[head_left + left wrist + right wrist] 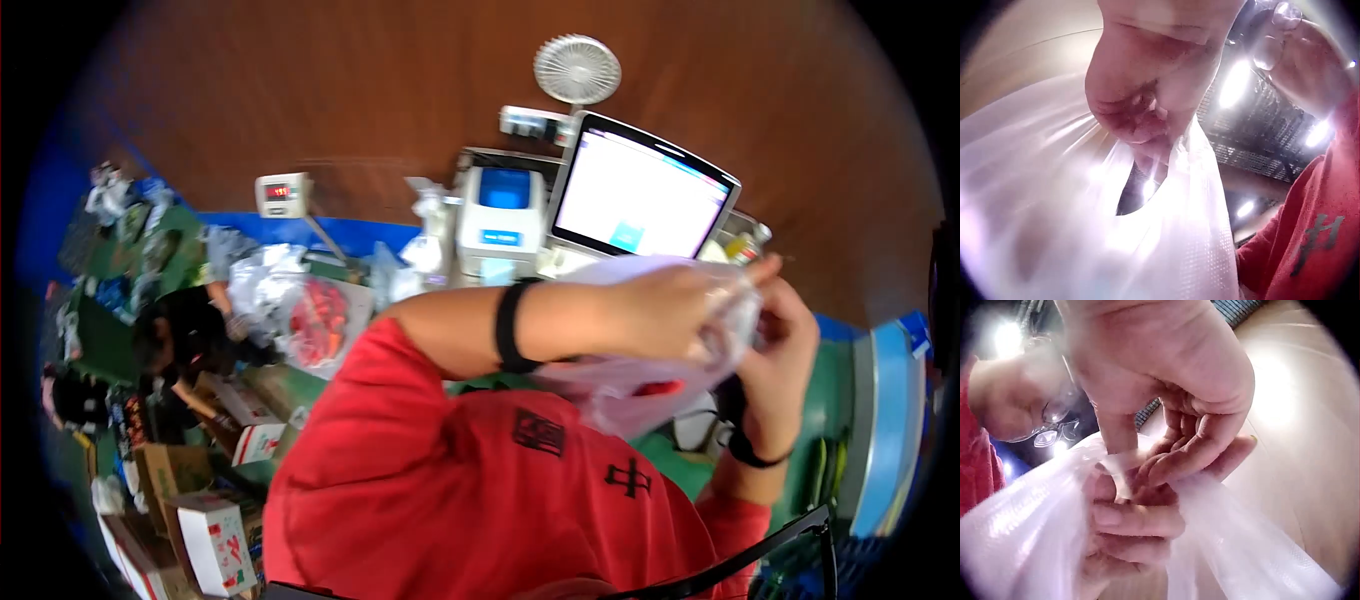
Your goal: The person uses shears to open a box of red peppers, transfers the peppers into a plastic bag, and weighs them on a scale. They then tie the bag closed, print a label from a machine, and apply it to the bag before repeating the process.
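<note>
A thin, translucent white plastic bag hangs in front of the red shirt, with something red showing through its side. My left hand grips the gathered top of the bag, fingers curled round the plastic. Beside it, my right hand pinches a twisted part of the bag's top between thumb and fingers. In the right wrist view the right hand comes from above, its fingertips against the curled left fingers. The left wrist view shows the bag's handle loop below the left hand.
Behind the bag stand a lit touchscreen, a white label printer and a small fan. To the left are a scale display, a bag of red things, another person and several cardboard boxes.
</note>
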Available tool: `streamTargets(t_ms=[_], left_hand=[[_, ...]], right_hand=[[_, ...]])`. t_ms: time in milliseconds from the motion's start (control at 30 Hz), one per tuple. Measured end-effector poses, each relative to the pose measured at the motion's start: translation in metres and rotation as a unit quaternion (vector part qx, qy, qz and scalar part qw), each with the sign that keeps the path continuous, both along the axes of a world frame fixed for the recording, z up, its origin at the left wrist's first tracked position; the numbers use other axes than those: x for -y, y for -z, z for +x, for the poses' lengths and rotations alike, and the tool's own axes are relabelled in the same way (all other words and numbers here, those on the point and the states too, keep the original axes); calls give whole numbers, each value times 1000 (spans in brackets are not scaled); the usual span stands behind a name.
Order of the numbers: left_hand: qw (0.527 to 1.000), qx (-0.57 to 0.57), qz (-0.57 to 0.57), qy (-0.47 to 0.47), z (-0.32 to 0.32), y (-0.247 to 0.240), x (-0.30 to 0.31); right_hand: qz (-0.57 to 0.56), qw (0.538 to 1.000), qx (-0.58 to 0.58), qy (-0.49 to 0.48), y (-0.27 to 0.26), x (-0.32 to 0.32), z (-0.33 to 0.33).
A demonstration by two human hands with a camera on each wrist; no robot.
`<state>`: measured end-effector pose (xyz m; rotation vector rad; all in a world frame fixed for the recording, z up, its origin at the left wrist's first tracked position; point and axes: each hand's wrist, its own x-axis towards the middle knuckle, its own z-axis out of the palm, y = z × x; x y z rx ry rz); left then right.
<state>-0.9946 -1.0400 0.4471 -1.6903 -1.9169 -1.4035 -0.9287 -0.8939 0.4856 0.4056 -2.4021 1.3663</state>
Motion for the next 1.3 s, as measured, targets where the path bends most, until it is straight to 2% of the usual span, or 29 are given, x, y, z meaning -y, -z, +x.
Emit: streamTargets(t_ms=[67, 133, 167, 200, 233, 267, 300, 333, 367, 400, 433, 467, 533, 567, 633, 667, 700, 767, 800, 867, 900, 967, 1000, 1067, 1133, 1167, 1200, 1233, 1300], left_hand=[[992, 126, -8, 16, -8, 13, -6], [965, 234, -118, -21, -25, 39, -8], [943, 308, -118, -39, -21, 46, -5], [916, 378, -123, -62, -15, 53, 2], [914, 389, -110, -37, -16, 75, 9], [911, 402, -97, -14, -17, 106, 17], [909, 402, -109, -2, -13, 135, 28], [907, 404, -122, 10, -6, 155, 41], [877, 443, -186, 4, 2, 159, 53], [843, 480, -244, -4, 7, 163, 63], [839, 485, -245, -2, 10, 167, 69], [842, 483, -241, -9, 13, 172, 75], [845, 481, -232, -17, 5, 183, 85], [847, 516, -121, -42, -4, 193, 87], [817, 568, 62, -79, -19, 196, 83], [795, 584, 136, -93, -36, 191, 76], [782, 599, 167, -41, -51, 183, 67], [768, 609, 196, 36, -78, 160, 38], [768, 607, 194, 62, -85, 148, 18], [863, 505, 29, 5, -91, 129, -15], [887, 459, -41, -11, -90, 110, -28], [929, 341, -132, -62, -87, 99, -46], [929, 340, -131, -61, -87, 102, -47], [936, 338, -79, -64, -90, 108, -51], [881, 424, -198, -62, -96, 119, -39], [915, 387, -90, -64, -88, 122, -36], [867, 481, -128, -34, -85, 132, -23], [806, 567, -169, -6, -85, 147, -4], [884, 441, -150, 28, -83, 186, 36]], right_hand=[[-21, 999, -7, -41, 17, -12, -19], [37, 996, -83, -23, 44, -35, -53], [87, 977, -173, 85, 59, -47, -74], [40, 980, -126, 150, 78, -69, -100], [-2, 978, -133, 162, 106, -91, -128], [9, 971, -126, 204, 148, -120, -151], [24, 974, -45, 222, 202, -151, -168], [62, 963, 18, 260, 256, -172, -176], [56, 961, 55, 267, 286, -175, -170], [111, 949, 113, 272, 328, -185, -169], [134, 940, 126, 286, 364, -190, -161], [93, 939, 156, 291, 392, -198, -153], [29, 937, 239, 252, 381, -196, -139], [-22, 937, 269, 224, 356, -196, -135], [18, 936, 331, 122, 314, -211, -125], [-136, 914, 382, 23, 276, -209, -118], [-285, 858, 420, -75, 233, -204, -110], [-344, 844, 352, -212, 160, -162, -98], [-346, 844, 354, -207, 141, -144, -97], [-361, 823, 398, -183, 120, -115, -105], [-362, 824, 397, -181, 120, -104, -111], [-251, 875, 383, -156, 124, -86, -121], [-250, 876, 382, -155, 129, -81, -123], [-227, 926, 279, -112, 142, -77, -126], [-187, 953, 227, -69, 165, -78, -127], [-129, 974, 185, 20, 177, -80, -129], [-69, 982, 142, 108, 186, -85, -133], [62, 969, 123, 205, 206, -105, -139], [80, 939, 203, 266, 279, -166, -142]])
